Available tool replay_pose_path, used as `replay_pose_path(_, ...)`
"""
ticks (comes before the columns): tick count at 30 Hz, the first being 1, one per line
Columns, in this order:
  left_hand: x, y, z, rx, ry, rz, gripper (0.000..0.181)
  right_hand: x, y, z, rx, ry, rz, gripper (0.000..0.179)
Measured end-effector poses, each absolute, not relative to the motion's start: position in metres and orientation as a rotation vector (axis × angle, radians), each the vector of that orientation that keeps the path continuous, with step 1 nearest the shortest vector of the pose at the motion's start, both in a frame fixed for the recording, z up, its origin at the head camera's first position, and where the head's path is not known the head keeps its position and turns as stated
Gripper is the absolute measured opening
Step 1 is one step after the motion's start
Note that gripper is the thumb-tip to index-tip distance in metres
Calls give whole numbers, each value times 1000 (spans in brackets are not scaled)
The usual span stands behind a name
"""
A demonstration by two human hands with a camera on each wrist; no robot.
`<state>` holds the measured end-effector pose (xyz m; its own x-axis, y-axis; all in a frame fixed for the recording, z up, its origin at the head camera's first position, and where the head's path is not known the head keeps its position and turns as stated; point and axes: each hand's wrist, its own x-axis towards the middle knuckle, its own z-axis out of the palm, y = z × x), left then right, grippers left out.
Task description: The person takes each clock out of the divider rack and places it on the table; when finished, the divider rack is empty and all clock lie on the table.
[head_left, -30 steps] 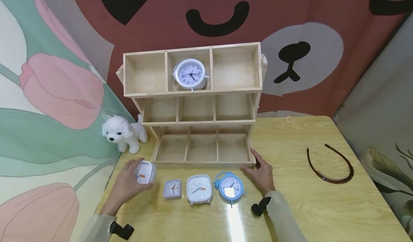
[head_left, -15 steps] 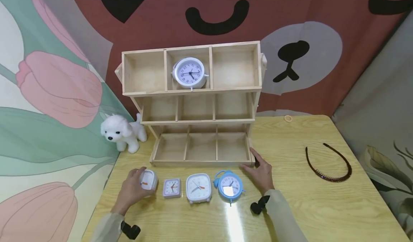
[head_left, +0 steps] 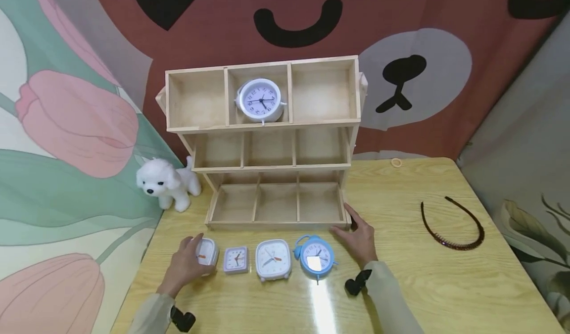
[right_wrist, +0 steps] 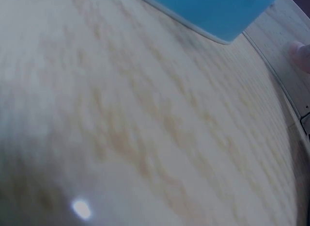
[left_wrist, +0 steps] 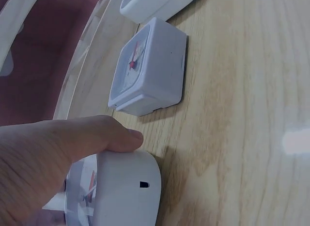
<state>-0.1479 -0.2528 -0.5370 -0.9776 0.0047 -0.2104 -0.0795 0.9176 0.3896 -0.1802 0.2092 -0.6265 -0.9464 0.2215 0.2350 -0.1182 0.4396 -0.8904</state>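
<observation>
My left hand grips a small white alarm clock between thumb and fingers, at the left end of a row of clocks. In the left wrist view the thumb presses its white casing, low at the tabletop. Beside it stand a small lilac square clock, a white square clock and a blue round alarm clock. My right hand touches the lower right corner of a wooden three-tier organizer, thumb at the front, forefinger along the side. The right wrist view shows only a thumb tip.
A white round alarm clock sits in the organizer's top middle compartment. Left of the organizer stands a white plush dog. A dark headband and a small beige ring lie on the wooden table at the right.
My left hand has brought the small white clock right and downward, towards the lilac clock. The right hand stays at the organizer's corner. The head view has shifted slightly.
</observation>
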Motion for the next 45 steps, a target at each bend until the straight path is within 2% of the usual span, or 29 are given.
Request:
replay_pose_path(12,-144,-250,-535,-65,2843,558,109,-180,210,-625,-106,-2395,1534,84)
replay_pose_path(18,-140,-249,-513,-47,2889,536,114,-180,209,-626,-111,-2405,1558,84)
replay_pose_path(24,-150,-233,-454,192,3204,580,108,-180,208,-627,-89,-2372,1570,83)
replay_pose_path(32,-175,-171,-322,583,3482,710,114,-181,212,-628,-114,-2393,1525,84)
replay_pose_path(36,-194,-142,-269,775,3480,734,116,-180,215,-628,-133,-2392,1532,84)
replay_pose_path(40,-218,-114,-235,828,3423,741,115,-179,215,-628,-137,-2395,1542,83)
replay_pose_path(45,-246,-85,-220,740,3336,752,112,-179,208,-629,-134,-2381,1594,82)
